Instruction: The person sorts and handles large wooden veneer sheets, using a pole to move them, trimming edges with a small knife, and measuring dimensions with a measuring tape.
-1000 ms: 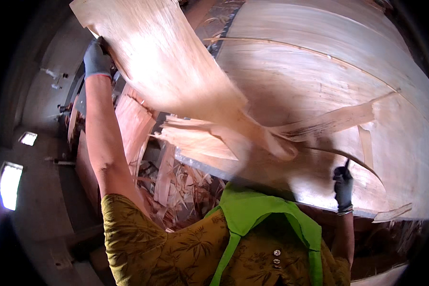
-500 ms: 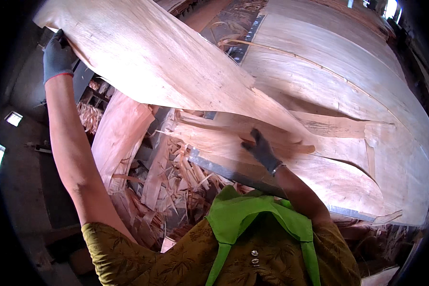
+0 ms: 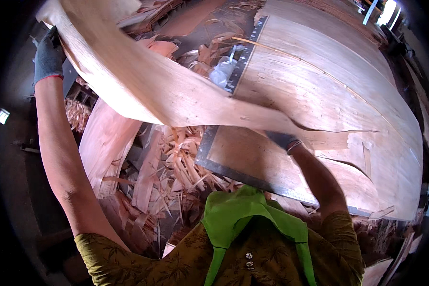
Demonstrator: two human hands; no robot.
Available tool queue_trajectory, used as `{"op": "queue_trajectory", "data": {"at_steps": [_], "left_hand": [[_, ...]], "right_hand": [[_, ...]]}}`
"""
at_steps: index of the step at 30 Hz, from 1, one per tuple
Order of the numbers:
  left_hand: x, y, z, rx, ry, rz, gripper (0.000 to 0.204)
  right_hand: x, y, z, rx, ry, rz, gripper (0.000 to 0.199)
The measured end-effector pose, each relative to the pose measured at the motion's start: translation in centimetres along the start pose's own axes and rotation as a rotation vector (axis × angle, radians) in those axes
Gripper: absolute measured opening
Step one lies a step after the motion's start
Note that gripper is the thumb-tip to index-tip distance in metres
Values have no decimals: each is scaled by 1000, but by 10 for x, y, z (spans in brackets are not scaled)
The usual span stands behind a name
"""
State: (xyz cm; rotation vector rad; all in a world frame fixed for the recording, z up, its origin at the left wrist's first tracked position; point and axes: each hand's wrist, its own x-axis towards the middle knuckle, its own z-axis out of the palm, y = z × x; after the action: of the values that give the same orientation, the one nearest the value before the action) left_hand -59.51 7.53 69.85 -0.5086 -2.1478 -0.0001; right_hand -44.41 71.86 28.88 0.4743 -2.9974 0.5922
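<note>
A long, thin wood veneer sheet hangs bent and twisted from the upper left toward the middle. My left hand, in a grey glove, is raised at the upper left and closed on the near edge of this sheet. In a dark glove, my right hand reaches to the sheet's narrow right end, over the work surface. The veneer covers its fingers, so their grip cannot be seen. Beneath lies a broad pale veneer layer with splits and torn edges, on a board with a dark metal edge.
Torn veneer scraps heap up between me and the board's left corner. A wide curled veneer piece leans at the left. A crumpled clear plastic bag lies beside the metal edge. One thin strip crosses the broad layer.
The held sheet has bent and swung up and left, baring the board's near left corner and the plastic bag. My right hand has moved right and slipped under the veneer; my left shifted slightly left.
</note>
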Motion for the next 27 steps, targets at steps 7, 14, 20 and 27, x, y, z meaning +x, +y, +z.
{"op": "queue_trajectory", "data": {"at_steps": [7,14,20,27], "left_hand": [[48,154,54,-686,-13,-328,29],[106,296,173,-2319,-117,-820,20],[150,526,223,-2329,68,-920,17],[99,664,263,-2355,26,-1255,9]], "right_hand": [[1,171,-204,-127,-58,204,53],[-47,308,-336,-377,156,441,47],[-127,436,-364,-398,222,637,42],[-198,543,-315,-335,165,830,37]]}}
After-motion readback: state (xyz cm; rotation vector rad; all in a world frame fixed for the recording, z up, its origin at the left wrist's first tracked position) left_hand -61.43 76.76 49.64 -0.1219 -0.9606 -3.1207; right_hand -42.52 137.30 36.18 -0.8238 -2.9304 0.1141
